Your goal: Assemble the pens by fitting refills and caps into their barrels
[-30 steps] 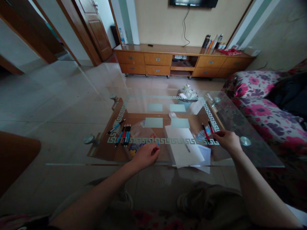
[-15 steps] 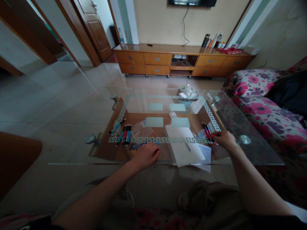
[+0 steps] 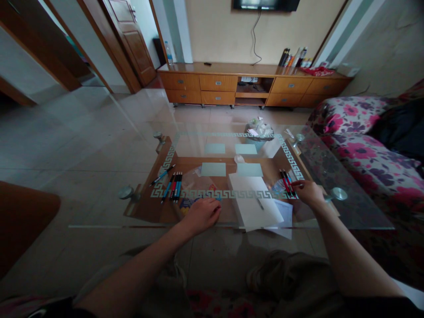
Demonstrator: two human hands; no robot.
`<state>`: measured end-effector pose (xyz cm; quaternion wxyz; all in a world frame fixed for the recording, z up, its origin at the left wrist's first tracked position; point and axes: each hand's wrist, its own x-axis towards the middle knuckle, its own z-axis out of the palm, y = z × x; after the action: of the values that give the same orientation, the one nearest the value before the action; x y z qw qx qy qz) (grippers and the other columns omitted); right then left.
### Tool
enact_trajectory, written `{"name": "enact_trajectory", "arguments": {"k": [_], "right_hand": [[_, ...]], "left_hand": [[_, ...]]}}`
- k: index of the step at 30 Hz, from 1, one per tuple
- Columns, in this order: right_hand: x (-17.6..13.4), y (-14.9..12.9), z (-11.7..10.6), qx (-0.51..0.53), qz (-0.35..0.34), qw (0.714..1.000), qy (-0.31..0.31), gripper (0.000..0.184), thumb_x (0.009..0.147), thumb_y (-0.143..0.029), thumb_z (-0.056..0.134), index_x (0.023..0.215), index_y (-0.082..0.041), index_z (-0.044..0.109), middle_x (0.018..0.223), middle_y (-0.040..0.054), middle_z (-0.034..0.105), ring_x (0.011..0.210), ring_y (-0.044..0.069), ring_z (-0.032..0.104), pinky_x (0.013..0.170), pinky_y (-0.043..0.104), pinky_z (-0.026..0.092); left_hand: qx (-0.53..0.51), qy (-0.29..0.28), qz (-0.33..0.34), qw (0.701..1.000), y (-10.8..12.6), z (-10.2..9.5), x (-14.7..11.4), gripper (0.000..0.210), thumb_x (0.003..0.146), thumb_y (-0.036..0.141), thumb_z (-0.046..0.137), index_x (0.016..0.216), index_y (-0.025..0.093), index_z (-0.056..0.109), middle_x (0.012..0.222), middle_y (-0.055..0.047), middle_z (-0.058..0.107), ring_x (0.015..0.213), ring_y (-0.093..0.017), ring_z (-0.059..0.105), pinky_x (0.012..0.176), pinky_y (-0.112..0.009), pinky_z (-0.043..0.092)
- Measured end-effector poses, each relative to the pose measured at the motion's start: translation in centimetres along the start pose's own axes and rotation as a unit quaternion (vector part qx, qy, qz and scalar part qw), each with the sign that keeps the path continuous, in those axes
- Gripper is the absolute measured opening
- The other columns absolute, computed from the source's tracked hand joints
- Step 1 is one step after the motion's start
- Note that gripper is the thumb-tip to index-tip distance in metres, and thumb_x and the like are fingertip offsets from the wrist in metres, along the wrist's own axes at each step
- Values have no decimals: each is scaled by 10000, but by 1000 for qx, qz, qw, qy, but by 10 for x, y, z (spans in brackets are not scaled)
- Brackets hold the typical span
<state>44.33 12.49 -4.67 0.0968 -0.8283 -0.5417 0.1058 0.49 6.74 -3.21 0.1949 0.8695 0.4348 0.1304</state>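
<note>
From my seat, at the left of the glass counter [image 3: 357,212], one blue-and-black pen [image 3: 162,175] lies slanted, apart from the close row of pens [image 3: 172,187] just beside it; I'd judge that row done and the slanted one left to straighten. My left hand [image 3: 203,215] rests near the front edge, loosely clenched, nothing visible in it. White papers [image 3: 253,207] show through the glass farther right. Then come the red-and-black pens [image 3: 285,182], roughly side by side, which I'd call nearly lined up. My right hand [image 3: 306,192] is at their near ends, fingertips together; I cannot tell whether it is grasping one.
</note>
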Motion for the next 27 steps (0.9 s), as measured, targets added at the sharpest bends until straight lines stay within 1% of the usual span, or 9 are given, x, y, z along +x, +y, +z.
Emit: {"name": "enact_trajectory", "arguments": {"k": [2, 5, 9, 13, 18, 19, 22, 24, 27], "right_hand": [[2, 2, 3, -8, -4, 1000, -5, 265, 726, -267, 621, 913, -207, 797, 776, 83, 746, 716, 234, 684, 625, 289, 468], [4, 3, 4, -7, -9, 1000, -8, 270, 718, -275, 631, 916, -188, 792, 797, 95, 749, 736, 247, 689, 641, 298, 477], [-2, -6, 0, -11, -14, 999, 32, 303, 767, -298, 587, 975, -174, 768, 861, 123, 749, 807, 275, 695, 695, 327, 487], [-13, -22, -8, 5, -37, 998, 52, 321, 792, -343, 571, 1010, -187, 748, 842, 104, 747, 813, 272, 696, 707, 323, 477], [-23, -37, -12, 18, -70, 996, 49, 325, 826, -407, 564, 997, -190, 735, 846, 100, 747, 786, 251, 696, 687, 307, 468], [-24, -39, -13, 21, -76, 996, 44, 320, 828, -403, 564, 998, -191, 733, 845, 98, 747, 778, 246, 696, 686, 304, 468], [-28, -44, -15, 29, -88, 995, 38, 307, 835, -382, 559, 1001, -189, 729, 849, 91, 747, 774, 238, 695, 691, 301, 470], [-30, -47, -15, 33, -96, 994, 40, 298, 841, -371, 554, 1000, -187, 726, 861, 88, 749, 782, 235, 695, 701, 301, 474], [-31, -49, -15, 41, -116, 991, 42, 282, 841, -355, 560, 997, -184, 721, 862, 86, 751, 779, 229, 695, 719, 299, 479]], "left_hand": [[17, 15, -15, 1000, -3, -3, 2, 158, 919, 229, 480, 918, 204, 637, 912, -68, 668, 901, -216, 621, 824, -320, 448], [47, 54, -76, 995, -13, -10, 6, 164, 912, 226, 473, 936, 199, 632, 938, -74, 657, 884, -213, 617, 805, -321, 449], [86, 104, -163, 977, -35, -23, 8, 177, 893, 234, 476, 981, 184, 620, 996, -89, 633, 936, -227, 606, 853, -335, 452], [168, 127, -272, 939, -65, -39, 6, 240, 856, 295, 514, 1021, 148, 608, 1028, -131, 605, 976, -281, 587, 886, -383, 453], [235, 175, -357, 887, -116, -68, -8, 423, 857, 312, 479, 1209, 86, 543, 1163, -208, 567, 1093, -338, 543, 940, -434, 438], [247, 176, -372, 877, -126, -72, -13, 443, 854, 304, 476, 1227, 73, 534, 1177, -220, 565, 1115, -348, 535, 958, -443, 429], [247, 128, -415, 866, -154, -78, -25, 411, 840, 270, 473, 1172, 46, 565, 1128, -240, 595, 1069, -350, 569, 923, -434, 448], [230, 93, -414, 876, -166, -76, -30, 388, 836, 238, 465, 1164, 65, 579, 1100, -219, 625, 1026, -325, 599, 889, -402, 464], [226, 71, -403, 884, -174, -71, -32, 349, 821, 214, 479, 1124, 105, 614, 1084, -187, 657, 1012, -303, 615, 859, -368, 469]]}}
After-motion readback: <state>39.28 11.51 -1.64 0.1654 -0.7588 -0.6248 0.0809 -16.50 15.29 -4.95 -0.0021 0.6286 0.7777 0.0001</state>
